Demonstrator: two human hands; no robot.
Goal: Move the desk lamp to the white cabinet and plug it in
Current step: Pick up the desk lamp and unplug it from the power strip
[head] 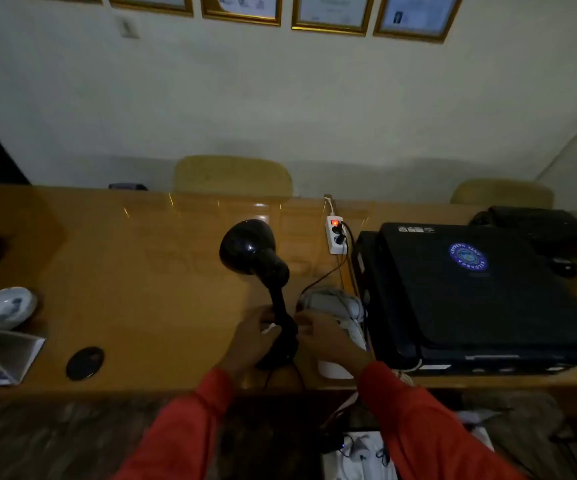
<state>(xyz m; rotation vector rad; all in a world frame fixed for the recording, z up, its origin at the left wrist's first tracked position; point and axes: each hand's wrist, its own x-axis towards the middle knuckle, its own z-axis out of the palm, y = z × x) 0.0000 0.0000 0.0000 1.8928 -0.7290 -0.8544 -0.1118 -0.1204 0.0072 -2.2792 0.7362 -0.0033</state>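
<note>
both hands, left (257, 336) and right (320, 332), close around the base of the black lamp (259, 258) on the desk (124, 271), left of the printer (481, 292).

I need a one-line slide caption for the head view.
Both hands reach the black desk lamp base on wooden desk.

I am looking at an office, dimly lit. A long wooden desk (124, 271) fills my view, with a black printer (481, 292) at three o'clock and a white power strip (335, 235) beside it. Framed certificates (332, 12) line the wall at twelve o'clock, above two chair backs (233, 174).
</note>
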